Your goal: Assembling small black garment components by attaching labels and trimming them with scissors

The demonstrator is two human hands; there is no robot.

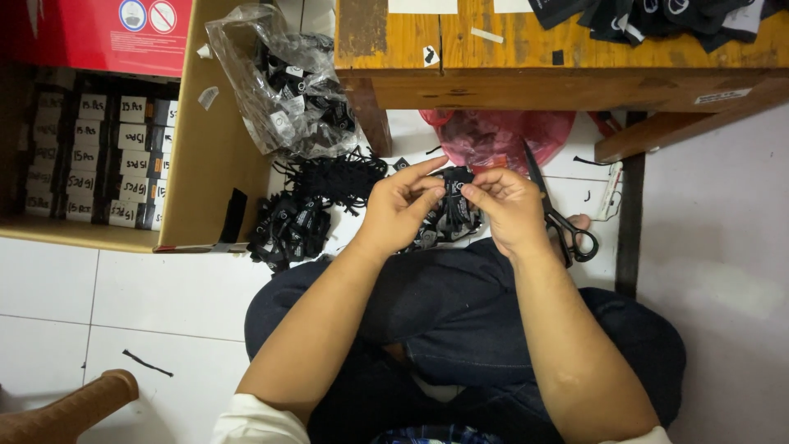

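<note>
Left hand (400,205): fingers curled, thumb and forefinger pinched on the left edge of a small black tag (450,186). Right hand (507,207): likewise narrow, thumb and forefinger pinched on the tag's right edge, with black scissors (561,218) hooked on the lower fingers, blades pointing up and away, loops hanging at the outer side.

Black tag: held between the 2 hands above the lap, directly ahead of the person; long axis runs roughly left to right, from 1 pinch to the other. Both hands sit equally near; neither leads. More black pieces hang just below the tag, behind the fingers.

Pile of black tags and cords (316,201): on the white tiled floor (148,288), just left of the left hand, nearer that hand than the right.

Clear plastic bag (283,86) of black pieces: beyond the pile, leaning against a cardboard box (209,156) holding bundles with white labels. Red plastic bag (493,136): beyond the hands, under a wooden table (526,57).

Hard to make out: how many pieces the fingers grip, whether a cord is attached to the tag, and the printing on it. The table top and the black goods on it are cut off at the upper edge; the brown rounded object at lower left is cut off too.
</note>
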